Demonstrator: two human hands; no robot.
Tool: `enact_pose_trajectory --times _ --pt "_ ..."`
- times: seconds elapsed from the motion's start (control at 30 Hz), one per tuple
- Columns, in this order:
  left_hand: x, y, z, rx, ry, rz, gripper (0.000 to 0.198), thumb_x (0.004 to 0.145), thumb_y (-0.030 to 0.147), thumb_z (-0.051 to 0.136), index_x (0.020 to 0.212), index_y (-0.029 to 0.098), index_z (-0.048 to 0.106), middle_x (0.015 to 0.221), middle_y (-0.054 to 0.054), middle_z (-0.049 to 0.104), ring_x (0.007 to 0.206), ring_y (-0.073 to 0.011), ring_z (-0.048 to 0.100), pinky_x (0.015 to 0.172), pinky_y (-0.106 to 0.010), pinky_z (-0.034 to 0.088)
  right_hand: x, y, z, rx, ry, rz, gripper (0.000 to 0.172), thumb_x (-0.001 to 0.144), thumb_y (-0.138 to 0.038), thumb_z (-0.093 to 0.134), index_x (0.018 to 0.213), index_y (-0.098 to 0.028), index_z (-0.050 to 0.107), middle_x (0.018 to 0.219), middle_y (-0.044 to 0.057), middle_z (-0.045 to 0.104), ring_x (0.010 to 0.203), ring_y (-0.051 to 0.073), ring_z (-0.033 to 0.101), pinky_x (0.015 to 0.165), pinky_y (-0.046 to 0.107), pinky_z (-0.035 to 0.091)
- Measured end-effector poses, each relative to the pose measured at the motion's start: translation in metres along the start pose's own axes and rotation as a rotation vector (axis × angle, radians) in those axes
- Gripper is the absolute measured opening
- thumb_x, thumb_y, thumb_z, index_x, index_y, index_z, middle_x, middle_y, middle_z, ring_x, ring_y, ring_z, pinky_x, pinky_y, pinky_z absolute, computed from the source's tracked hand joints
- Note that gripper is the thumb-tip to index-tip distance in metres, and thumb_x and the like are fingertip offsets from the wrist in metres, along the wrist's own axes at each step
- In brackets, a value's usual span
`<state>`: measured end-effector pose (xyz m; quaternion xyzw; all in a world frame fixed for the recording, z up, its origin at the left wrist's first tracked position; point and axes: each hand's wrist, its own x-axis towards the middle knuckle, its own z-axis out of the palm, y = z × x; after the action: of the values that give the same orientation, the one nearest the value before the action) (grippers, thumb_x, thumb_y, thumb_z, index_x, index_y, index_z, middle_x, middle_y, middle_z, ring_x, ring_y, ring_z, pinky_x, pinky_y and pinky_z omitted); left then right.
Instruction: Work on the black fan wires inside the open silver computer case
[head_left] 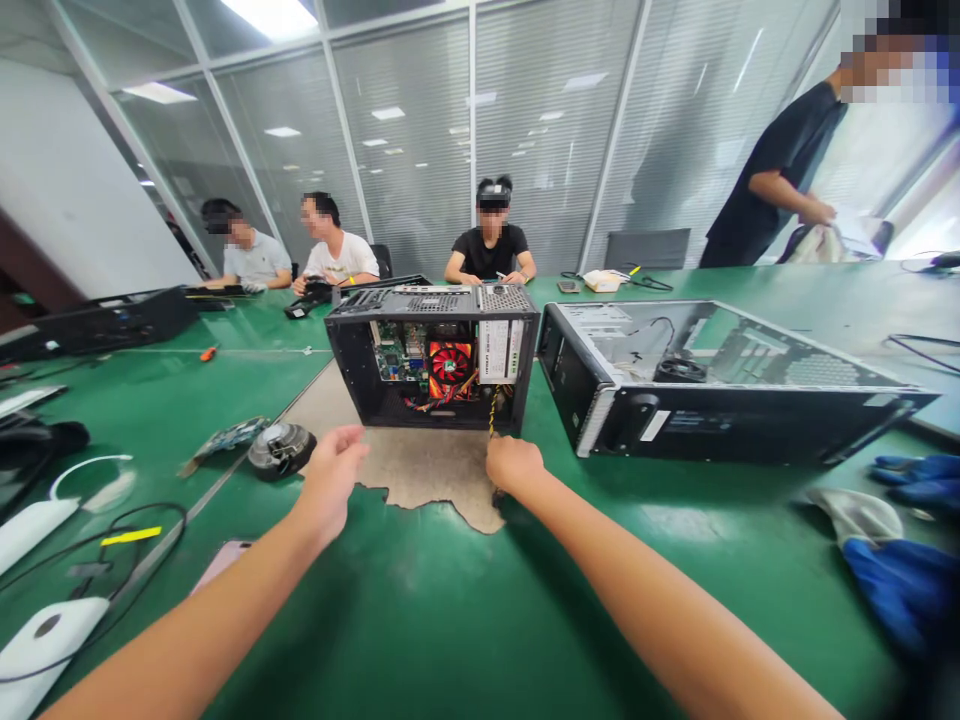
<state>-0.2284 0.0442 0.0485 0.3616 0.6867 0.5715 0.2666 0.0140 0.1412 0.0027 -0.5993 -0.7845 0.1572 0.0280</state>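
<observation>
An open black computer case (431, 312) stands in front of me, its inside facing my hands. In it are a red-and-black fan (450, 370), a green circuit board (391, 360) and a silver power supply (495, 355). My right hand (516, 464) is closed around a twisted yellow-and-black cable (493, 408) that hangs from the lower right of the case. A dark end shows just below this fist. At the lower left of the case, my left hand (334, 480) is held with fingers extended and nothing in it. Beneath the case lies a torn brown sheet (420, 470).
A second, larger computer case (697, 425) lies at the right, with blue-and-white gloves (877, 560) nearer me. Left are a round metal heatsink (281, 450), a phone (221, 562) and white power strips (49, 650). Several people sit or stand across the green table (450, 620).
</observation>
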Motion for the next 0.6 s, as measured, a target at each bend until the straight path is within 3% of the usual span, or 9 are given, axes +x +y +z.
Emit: enact_pose_trajectory --times 0.1,0.17,0.23,0.33,0.4,0.47,0.6 --pt "-0.065 0.013 -0.041 0.042 -0.075 -0.012 0.036 0.063 0.035 0.067 0.095 0.019 0.064 0.095 -0.005 0.065 0.088 -0.0211 0.058 0.079 -0.033 0.046 0.010 -0.018 -0.004 0.092 -0.011 -0.034 0.030 0.090 -0.022 0.047 0.102 -0.008 0.070 0.105 0.027 0.070 0.097 0.033 0.070 0.078 0.043 0.053" --pt "-0.097 0.020 -0.064 0.117 -0.126 -0.003 0.028 0.064 0.040 0.067 0.083 0.020 0.065 0.085 -0.004 0.065 0.083 -0.0219 0.059 0.076 -0.033 0.047 0.016 -0.038 -0.008 0.182 -0.052 -0.116 0.032 0.095 -0.023 0.040 0.103 -0.013 0.069 0.094 0.017 0.074 0.082 0.022 0.072 0.069 0.031 0.054" --pt "-0.118 0.024 -0.081 0.179 -0.197 0.018 0.025 0.067 0.043 0.065 0.079 0.022 0.065 0.079 -0.003 0.063 0.078 -0.0212 0.059 0.073 -0.033 0.048 0.018 -0.059 -0.011 0.257 -0.096 -0.207 0.032 0.097 -0.022 0.037 0.110 -0.017 0.065 0.087 0.008 0.076 0.068 0.014 0.070 0.061 0.023 0.051" --pt "-0.139 0.027 -0.089 0.295 -0.335 0.099 0.022 0.072 0.044 0.063 0.077 0.023 0.064 0.075 -0.003 0.061 0.071 -0.0201 0.057 0.065 -0.030 0.047 0.010 -0.073 -0.016 0.279 -0.142 -0.296 0.026 0.093 -0.029 0.049 0.106 -0.013 0.065 0.073 0.007 0.075 0.058 0.015 0.067 0.058 0.023 0.050" --pt "-0.154 0.027 -0.085 0.323 -0.440 0.167 0.021 0.078 0.044 0.057 0.077 0.023 0.063 0.075 -0.003 0.061 0.070 -0.0195 0.057 0.064 -0.030 0.047 -0.003 -0.065 -0.021 0.254 -0.134 -0.360 0.025 0.090 -0.031 0.054 0.101 -0.014 0.069 0.073 0.007 0.075 0.066 0.016 0.068 0.066 0.024 0.050" --pt "-0.173 0.026 -0.078 0.357 -0.548 0.239 0.020 0.083 0.040 0.053 0.074 0.023 0.061 0.073 -0.003 0.060 0.070 -0.0190 0.057 0.066 -0.030 0.047 -0.021 -0.046 -0.028 0.215 -0.086 -0.412 0.023 0.085 -0.029 0.061 0.103 -0.017 0.070 0.086 0.006 0.076 0.082 0.018 0.070 0.077 0.024 0.049" --pt "-0.210 0.012 -0.064 0.362 -0.800 0.466 0.018 0.088 0.032 0.048 0.078 0.025 0.061 0.078 -0.004 0.064 0.073 -0.0170 0.059 0.071 -0.028 0.048 -0.057 0.017 -0.056 0.125 0.119 -0.376 0.028 0.090 -0.026 0.049 0.108 -0.017 0.068 0.109 0.012 0.071 0.106 0.025 0.062 0.094 0.033 0.043"
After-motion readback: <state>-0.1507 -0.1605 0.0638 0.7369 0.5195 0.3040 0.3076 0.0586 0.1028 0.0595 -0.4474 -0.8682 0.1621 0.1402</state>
